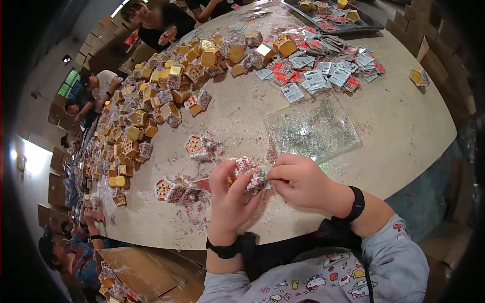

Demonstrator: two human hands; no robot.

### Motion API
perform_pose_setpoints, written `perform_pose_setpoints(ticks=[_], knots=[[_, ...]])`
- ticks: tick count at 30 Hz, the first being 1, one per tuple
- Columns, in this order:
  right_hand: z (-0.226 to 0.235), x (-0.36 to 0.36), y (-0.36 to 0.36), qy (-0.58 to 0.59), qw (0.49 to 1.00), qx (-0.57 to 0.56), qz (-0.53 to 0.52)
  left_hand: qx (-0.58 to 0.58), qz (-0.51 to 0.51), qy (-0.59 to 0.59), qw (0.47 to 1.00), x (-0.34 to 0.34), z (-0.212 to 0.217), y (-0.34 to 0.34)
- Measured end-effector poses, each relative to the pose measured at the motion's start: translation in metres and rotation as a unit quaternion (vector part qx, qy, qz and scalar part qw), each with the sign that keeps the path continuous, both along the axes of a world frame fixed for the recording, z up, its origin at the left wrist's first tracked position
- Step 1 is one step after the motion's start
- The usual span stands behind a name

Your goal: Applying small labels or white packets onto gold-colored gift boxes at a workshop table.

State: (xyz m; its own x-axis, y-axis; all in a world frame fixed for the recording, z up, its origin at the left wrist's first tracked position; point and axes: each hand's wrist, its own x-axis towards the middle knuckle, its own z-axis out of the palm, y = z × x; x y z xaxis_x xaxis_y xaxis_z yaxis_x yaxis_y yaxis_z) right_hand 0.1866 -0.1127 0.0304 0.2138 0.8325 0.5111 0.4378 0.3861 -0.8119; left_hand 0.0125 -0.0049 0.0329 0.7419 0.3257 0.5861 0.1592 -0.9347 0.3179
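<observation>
the person's left hand (pixel 230 199) cupped a small sprinkle-covered box (pixel 247 173) from below, its fingers curled closed around it. the right hand (pixel 298 182) met the box at its 3 o'clock side, fingers pinched tight on the edge of the clear wrap there; what exactly they pinched was too small to tell. the box sat just above the near rim of the tabletop (pixel 404 136), between both hands.

judged from the layout, the work looked partly done. two similar sprinkle-covered boxes lay close by, one (pixel 199 147) at 11 o'clock from the hands and another (pixel 169 189) at 9 o'clock, with loose sprinkles scattered around them. a long heap of gold boxes (pixel 151 106) stretched from 10 to 12 o'clock, seemingly the bigger share of the goods. a clear bag of thin silver bits (pixel 313 129) lay at 1 o'clock, and beyond it a spread of red and white packets (pixel 323 68). other people sat along the far and left edges.
</observation>
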Motion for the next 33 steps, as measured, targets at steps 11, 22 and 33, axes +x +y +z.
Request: perform_pose_setpoints(ticks=[11, 22, 33], knots=[[-0.002, -0.003, 0.001, 0.014, 0.999, -0.039, -0.017, 0.04, 0.03, 0.006, 0.999, 0.002, 0.003, -0.004], [-0.007, -0.004, 0.0, 0.034, 0.996, -0.07, -0.039, 0.155, 0.077, 0.064, 0.983, 0.005, 0.005, -0.017], [-0.008, -0.007, 0.003, 0.159, 0.975, -0.154, -0.026, 0.06, 0.071, 0.057, 0.994, 0.008, 0.005, -0.015]])
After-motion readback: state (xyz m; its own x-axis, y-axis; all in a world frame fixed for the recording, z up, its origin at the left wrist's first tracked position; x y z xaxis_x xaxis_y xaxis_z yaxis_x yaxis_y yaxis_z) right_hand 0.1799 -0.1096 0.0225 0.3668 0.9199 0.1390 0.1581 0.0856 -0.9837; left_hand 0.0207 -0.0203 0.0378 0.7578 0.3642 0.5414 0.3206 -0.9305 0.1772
